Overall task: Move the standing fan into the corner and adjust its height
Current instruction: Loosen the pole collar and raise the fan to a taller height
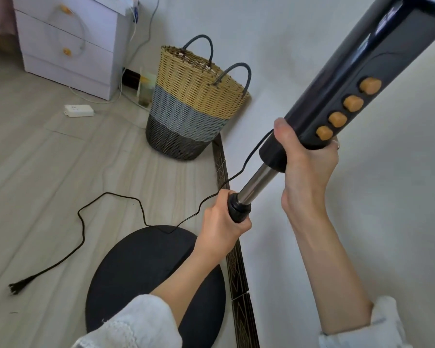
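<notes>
Left hand (224, 217) clamped on collar (237, 208), right hand (309, 156) gripping housing (337, 96) above: risks sudden pole (258, 183) drop if collar loosens.

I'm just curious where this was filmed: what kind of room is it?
Probably a bedroom at home: a white drawer unit stands by the wall, a woven laundry basket sits beside it, and a standing fan is held near the wall.
</notes>
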Demonstrator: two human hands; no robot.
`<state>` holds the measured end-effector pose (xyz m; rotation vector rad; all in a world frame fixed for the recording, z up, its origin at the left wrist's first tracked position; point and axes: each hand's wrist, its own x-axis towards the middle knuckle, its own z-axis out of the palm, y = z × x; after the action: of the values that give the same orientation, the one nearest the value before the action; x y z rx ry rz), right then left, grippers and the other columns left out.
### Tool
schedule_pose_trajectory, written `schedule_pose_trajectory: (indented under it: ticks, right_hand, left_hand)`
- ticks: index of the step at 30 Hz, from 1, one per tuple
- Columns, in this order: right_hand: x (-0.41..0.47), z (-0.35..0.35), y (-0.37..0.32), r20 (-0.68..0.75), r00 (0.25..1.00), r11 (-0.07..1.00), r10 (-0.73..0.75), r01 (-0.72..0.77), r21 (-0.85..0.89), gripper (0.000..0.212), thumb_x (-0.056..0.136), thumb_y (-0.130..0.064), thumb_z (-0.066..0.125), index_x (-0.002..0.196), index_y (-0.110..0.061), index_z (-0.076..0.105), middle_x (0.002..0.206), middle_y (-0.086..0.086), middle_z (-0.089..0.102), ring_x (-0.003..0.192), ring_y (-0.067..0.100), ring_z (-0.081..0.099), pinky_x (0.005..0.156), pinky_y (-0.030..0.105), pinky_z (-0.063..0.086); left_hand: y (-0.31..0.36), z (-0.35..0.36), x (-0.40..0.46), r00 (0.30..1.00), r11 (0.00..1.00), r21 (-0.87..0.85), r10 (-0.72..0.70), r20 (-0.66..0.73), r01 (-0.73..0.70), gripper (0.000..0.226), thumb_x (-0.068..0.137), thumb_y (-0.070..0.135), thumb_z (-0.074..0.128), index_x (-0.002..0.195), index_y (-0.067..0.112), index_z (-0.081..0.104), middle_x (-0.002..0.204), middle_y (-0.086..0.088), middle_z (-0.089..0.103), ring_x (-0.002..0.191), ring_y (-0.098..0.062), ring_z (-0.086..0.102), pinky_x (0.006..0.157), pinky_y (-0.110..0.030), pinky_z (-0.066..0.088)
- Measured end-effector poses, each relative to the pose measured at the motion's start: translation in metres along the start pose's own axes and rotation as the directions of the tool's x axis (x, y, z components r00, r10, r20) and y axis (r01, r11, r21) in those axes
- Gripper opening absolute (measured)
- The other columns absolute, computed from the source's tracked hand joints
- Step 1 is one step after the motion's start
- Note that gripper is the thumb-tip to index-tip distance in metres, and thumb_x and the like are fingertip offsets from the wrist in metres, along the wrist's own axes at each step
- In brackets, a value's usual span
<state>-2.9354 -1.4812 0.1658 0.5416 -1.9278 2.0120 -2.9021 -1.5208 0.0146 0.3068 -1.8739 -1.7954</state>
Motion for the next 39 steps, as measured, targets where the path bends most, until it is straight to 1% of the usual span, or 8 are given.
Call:
schedule_pose_trajectory:
  ticks: [5, 11, 15, 24, 27, 30, 34, 39]
  right_hand:
    - [0.018, 0.001, -0.042, -0.016, 1.0, 1.0, 0.003, -0.003, 0.005, 0.056, 0.059, -0.025, 0.081, 0.103, -0.018, 0.047, 0.081, -0.014, 0.068, 0.077, 0.0, 0.067, 0.06, 0.011, 0.051]
    - [0.04, 0.001, -0.089, -0.043, 0.999, 1.0, 0.006, -0.006, -0.003, 0.064, 0.062, -0.022, 0.082, 0.114, -0.011, 0.046, 0.088, -0.009, 0.067, 0.076, 0.001, 0.067, 0.062, 0.016, 0.055]
    - [0.045, -0.003, -0.093, -0.036, 0.999, 0.999, 0.04, -0.04, -0.02, 0.059, 0.065, -0.017, 0.081, 0.113, -0.009, 0.048, 0.087, -0.007, 0.068, 0.07, -0.003, 0.066, 0.056, 0.009, 0.05]
    - [0.053, -0.006, -0.091, -0.013, 1.0, 1.0, 0.028, -0.028, -0.014, 0.059, 0.065, -0.019, 0.081, 0.111, -0.011, 0.047, 0.088, -0.007, 0.066, 0.071, -0.003, 0.066, 0.057, 0.008, 0.049]
    - [0.052, -0.009, -0.092, 0.054, 0.998, 0.999, 0.042, -0.041, -0.031, 0.059, 0.067, -0.023, 0.08, 0.113, -0.013, 0.045, 0.097, -0.004, 0.065, 0.084, 0.004, 0.066, 0.07, 0.02, 0.056]
    - [0.049, -0.015, -0.09, 0.162, 0.985, 0.999, 0.053, -0.053, -0.004, 0.059, 0.072, -0.025, 0.077, 0.117, -0.014, 0.041, 0.108, -0.001, 0.063, 0.099, 0.011, 0.064, 0.084, 0.035, 0.056]
    - [0.038, -0.021, -0.07, 0.283, 0.957, 0.997, 0.057, -0.067, 0.025, 0.059, 0.072, -0.036, 0.068, 0.121, -0.018, 0.042, 0.112, -0.007, 0.063, 0.105, 0.007, 0.061, 0.088, 0.027, 0.052]
    - [-0.006, -0.043, 0.007, 0.457, 0.858, 0.962, 0.233, -0.135, -0.236, 0.073, 0.071, -0.054, 0.066, 0.129, -0.016, 0.044, 0.141, -0.003, 0.047, 0.13, 0.005, 0.041, 0.11, 0.034, 0.036]
  left_hand:
    - [0.003, -0.002, -0.004, 0.998, 0.999, -0.017, -0.046, 0.031, 0.046, 0.034, 0.076, 0.015, 0.07, 0.102, 0.023, 0.049, 0.087, 0.002, 0.06, 0.079, -0.013, 0.06, 0.062, -0.012, 0.049]
    - [0.011, -0.002, -0.004, 0.99, 0.992, 0.005, -0.123, 0.066, 0.123, 0.036, 0.077, 0.015, 0.07, 0.102, 0.027, 0.048, 0.087, 0.006, 0.061, 0.081, -0.011, 0.06, 0.064, -0.014, 0.049]
    - [0.012, 0.003, -0.002, 0.973, 0.981, 0.038, -0.193, 0.126, 0.189, 0.035, 0.076, 0.013, 0.071, 0.102, 0.023, 0.049, 0.086, 0.005, 0.06, 0.084, -0.014, 0.061, 0.075, -0.027, 0.052]
    - [0.013, 0.005, 0.005, 0.975, 0.985, 0.022, -0.175, 0.139, 0.173, 0.032, 0.077, 0.014, 0.071, 0.098, 0.024, 0.049, 0.084, 0.009, 0.058, 0.079, -0.009, 0.059, 0.066, -0.015, 0.046]
    - [0.015, 0.003, 0.002, 0.977, 0.986, 0.025, -0.166, 0.134, 0.165, 0.033, 0.077, 0.017, 0.071, 0.101, 0.024, 0.049, 0.085, 0.008, 0.058, 0.081, -0.012, 0.06, 0.07, -0.022, 0.051]
    - [0.016, -0.004, 0.003, 0.97, 0.987, -0.005, -0.16, 0.182, 0.164, 0.032, 0.077, 0.015, 0.072, 0.095, 0.027, 0.049, 0.083, 0.01, 0.058, 0.075, -0.003, 0.058, 0.066, -0.011, 0.048]
    - [0.012, -0.009, 0.0, 0.967, 0.988, -0.04, -0.136, 0.214, 0.147, 0.036, 0.073, 0.018, 0.076, 0.091, 0.031, 0.048, 0.081, 0.009, 0.055, 0.065, 0.01, 0.054, 0.06, -0.004, 0.042]
    - [-0.008, -0.027, -0.005, 0.922, 0.99, 0.033, -0.137, 0.362, 0.134, 0.052, 0.07, 0.029, 0.079, 0.109, 0.037, 0.045, 0.098, 0.01, 0.058, 0.089, 0.006, 0.056, 0.077, -0.01, 0.045]
